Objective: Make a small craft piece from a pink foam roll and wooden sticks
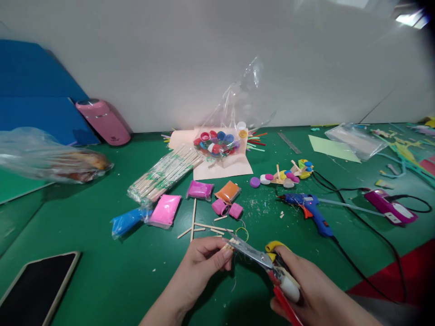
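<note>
My left hand (210, 259) is closed, pinching a small bundle of short wooden stick pieces (231, 244) between thumb and fingers. My right hand (306, 276) grips a pair of scissors (253, 254) by its yellow and red handles. The metal blades point left and lie against the stick pieces, partly covering them; whether they touch the wood I cannot tell. Just beyond my left hand, several loose wooden sticks (194, 213) lie on the green table (136, 271). A thin yellow ring (242, 233) rests near the blade tips.
A blue glue gun (307, 206) with a cable lies right, beside a purple power strip (390, 206). Farther back are packed chopsticks (163, 174), a bag of bottle caps (219, 144), clay packets (165, 210) and a cap-and-stick model (282, 175). A phone (39, 290) lies front left.
</note>
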